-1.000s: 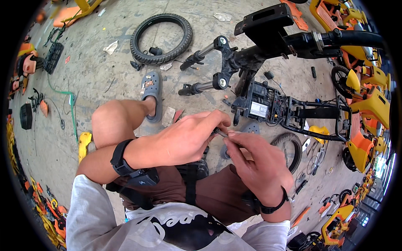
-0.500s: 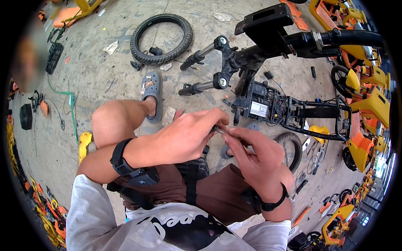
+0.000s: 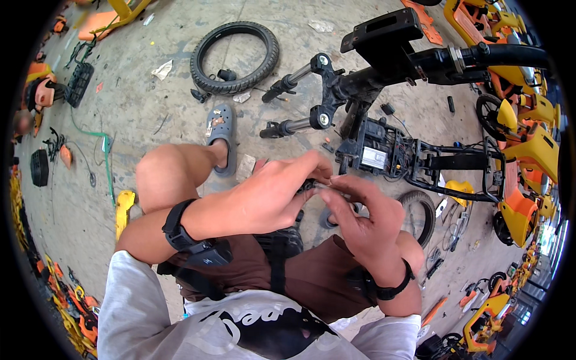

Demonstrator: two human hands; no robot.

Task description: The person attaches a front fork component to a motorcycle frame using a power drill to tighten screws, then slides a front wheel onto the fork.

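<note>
My left hand [image 3: 270, 201] reaches across to the middle, its fingers curled and pinching a small dark part [image 3: 308, 185]. From the other side my right hand [image 3: 375, 219] meets it, thumb and index finger closed around the near end of the same small part. The fingertips of both hands almost touch. Fingers cover most of the part, so its exact kind does not show. Both hands are above the gap between my knees, just short of a black motorbike-type frame [image 3: 423, 162] with its front fork [image 3: 294, 126] pointing left.
Beyond my foot a loose black tyre [image 3: 197, 54] lies on the concrete floor. Another tyre [image 3: 427, 216] rests right of my right hand. A yellow plastic piece [image 3: 124, 210] is beside my left knee. Yellow and orange vehicles [image 3: 528, 150] line the right side.
My right index finger has shifted forward over the small part, and my left fingertips have turned slightly. A blurred shape at the far left has moved off, uncovering orange parts.
</note>
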